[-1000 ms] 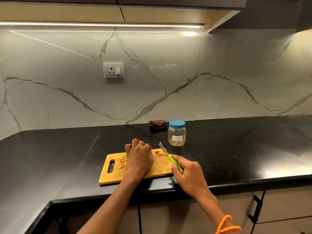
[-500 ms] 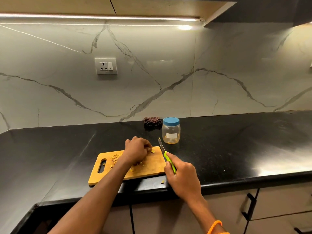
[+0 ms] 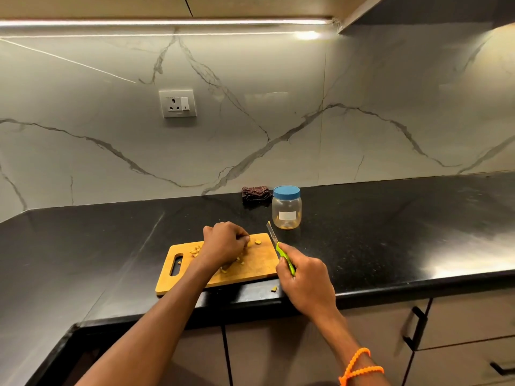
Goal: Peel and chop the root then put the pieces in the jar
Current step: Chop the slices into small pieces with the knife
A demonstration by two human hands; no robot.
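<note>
Black counter under marble wall, wooden board near the front edge. Since a second ago my left hand slid from mid-board toward the far side, fingers curled over the chopped pieces, so I reckon I'm gathering them for the jar. Its blue lid's on, just beyond the board, so that's gotta come off first. My right hand has its grip clamped on the green-handled knife, blade lifted. Can't tell what's under my left palm. 1 stray piece sits off the board.
</note>
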